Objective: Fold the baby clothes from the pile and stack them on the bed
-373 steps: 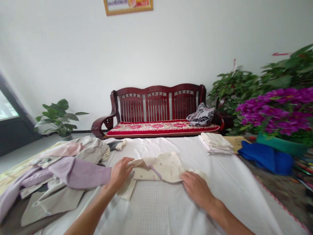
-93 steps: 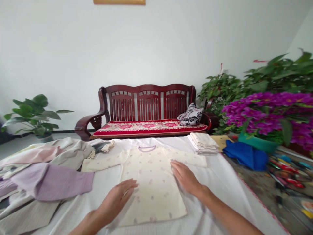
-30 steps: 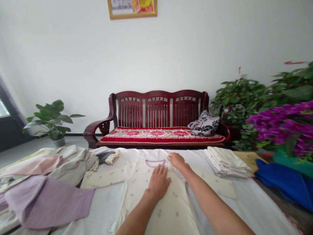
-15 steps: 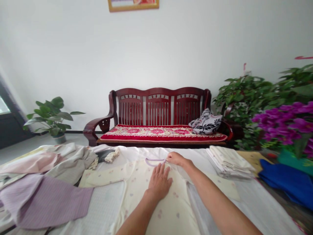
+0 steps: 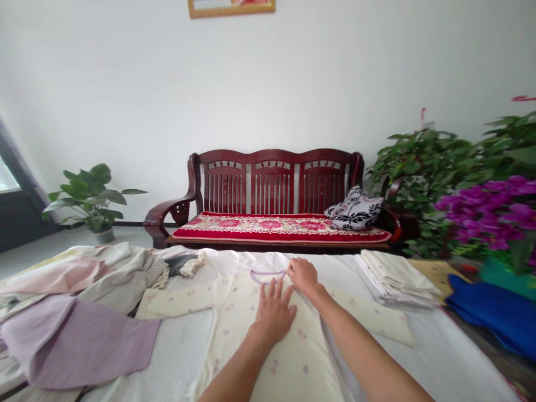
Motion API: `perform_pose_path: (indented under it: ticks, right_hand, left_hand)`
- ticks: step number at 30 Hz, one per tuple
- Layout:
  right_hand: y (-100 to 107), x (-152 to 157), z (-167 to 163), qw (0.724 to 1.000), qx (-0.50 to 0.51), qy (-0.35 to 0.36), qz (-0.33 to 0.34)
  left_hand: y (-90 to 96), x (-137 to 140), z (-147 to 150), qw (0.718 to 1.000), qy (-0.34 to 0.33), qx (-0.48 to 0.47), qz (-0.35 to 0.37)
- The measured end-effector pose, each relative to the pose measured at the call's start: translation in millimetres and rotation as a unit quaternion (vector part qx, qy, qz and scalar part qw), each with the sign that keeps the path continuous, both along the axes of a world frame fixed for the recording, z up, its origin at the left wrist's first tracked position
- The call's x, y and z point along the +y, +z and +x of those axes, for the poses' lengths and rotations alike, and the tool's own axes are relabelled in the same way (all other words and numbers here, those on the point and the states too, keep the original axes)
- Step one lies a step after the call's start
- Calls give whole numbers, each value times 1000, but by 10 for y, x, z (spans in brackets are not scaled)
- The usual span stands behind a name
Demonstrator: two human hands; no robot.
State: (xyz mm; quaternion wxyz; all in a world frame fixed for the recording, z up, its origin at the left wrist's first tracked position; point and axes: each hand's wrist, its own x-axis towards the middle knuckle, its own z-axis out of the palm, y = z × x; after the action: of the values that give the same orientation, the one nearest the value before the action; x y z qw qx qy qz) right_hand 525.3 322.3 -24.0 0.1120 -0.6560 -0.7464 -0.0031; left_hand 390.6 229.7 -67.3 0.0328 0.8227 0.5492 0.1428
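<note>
A cream long-sleeved shirt (image 5: 234,329) with small hearts and prints and a lilac neckline lies spread out before me, its sleeves stretched to both sides. My left hand (image 5: 274,312) rests flat on its chest just below the collar, fingers apart. At the right end of the neckline, by the shoulder, the fingers of my right hand (image 5: 304,274) are curled together on the fabric; their tips are partly hidden. My right forearm crosses over part of the right sleeve.
A white cloth (image 5: 176,352) covers the table. Rumpled clothes, including a lilac garment (image 5: 79,340), lie at the left. Folded cream clothes (image 5: 393,279) are stacked at the right, near blue fabric (image 5: 489,312) and purple flowers (image 5: 494,212). A wooden bench (image 5: 272,184) stands beyond.
My right hand has turned slightly at the collar, its fingers lying lower on the shoulder. My left hand's fingers have spread a little. The view has shifted slightly.
</note>
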Motion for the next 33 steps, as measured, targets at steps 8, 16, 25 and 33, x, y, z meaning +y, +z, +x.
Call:
perform_pose_path:
  ticks: [8,16,25,33]
  right_hand:
    - [-104,-30,6,1000,5,-27,11]
    - [-4,63,-18,998,12,-54,18]
    - [7,72,-861,994,36,106,18]
    - [-26,178,-1056,990,44,133,3]
  left_hand:
    - [88,-26,-47,999,-26,-40,-18]
    - [154,63,-761,990,126,-35,43]
    - [39,60,-875,981,182,47,54]
    - [43,57,-880,983,164,56,61]
